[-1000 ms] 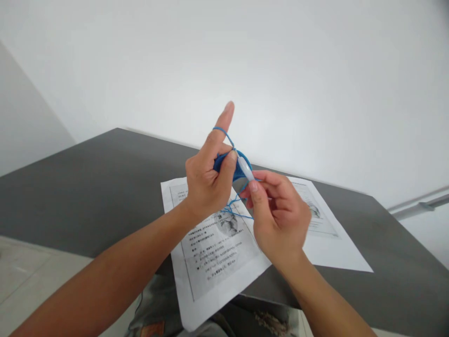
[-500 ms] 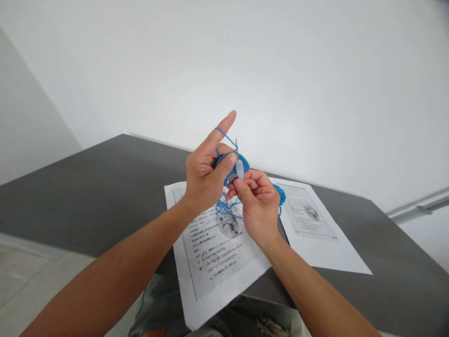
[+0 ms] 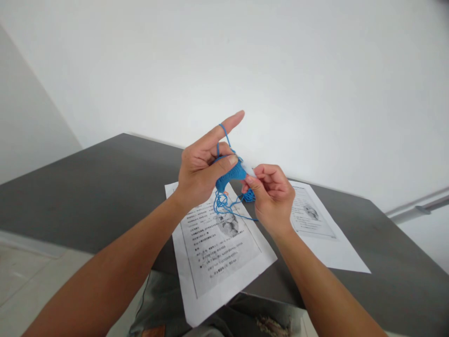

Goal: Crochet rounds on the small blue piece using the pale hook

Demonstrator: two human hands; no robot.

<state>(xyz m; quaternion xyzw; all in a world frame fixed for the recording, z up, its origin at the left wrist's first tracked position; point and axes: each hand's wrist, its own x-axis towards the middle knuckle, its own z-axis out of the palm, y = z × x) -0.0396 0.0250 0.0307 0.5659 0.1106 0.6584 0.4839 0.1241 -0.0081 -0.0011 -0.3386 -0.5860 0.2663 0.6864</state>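
My left hand (image 3: 201,171) pinches a small blue crochet piece (image 3: 231,177) between thumb and fingers, with its index finger stretched up and a strand of blue yarn (image 3: 223,133) looped over it. My right hand (image 3: 271,196) is closed around a crochet hook with a pale handle (image 3: 247,168), whose tip meets the blue piece. Loose blue yarn (image 3: 224,206) hangs in loops below both hands, above the papers.
Two printed sheets lie on the dark grey table (image 3: 87,187): one (image 3: 217,252) overhangs the near edge, the other (image 3: 319,224) lies to the right. A white wall stands behind the table. My lap shows below the table edge.
My right hand has shifted right and turned, so the hook now lies flatter against the blue piece. The left index finger has tilted further right. The yarn loops have dropped lower.
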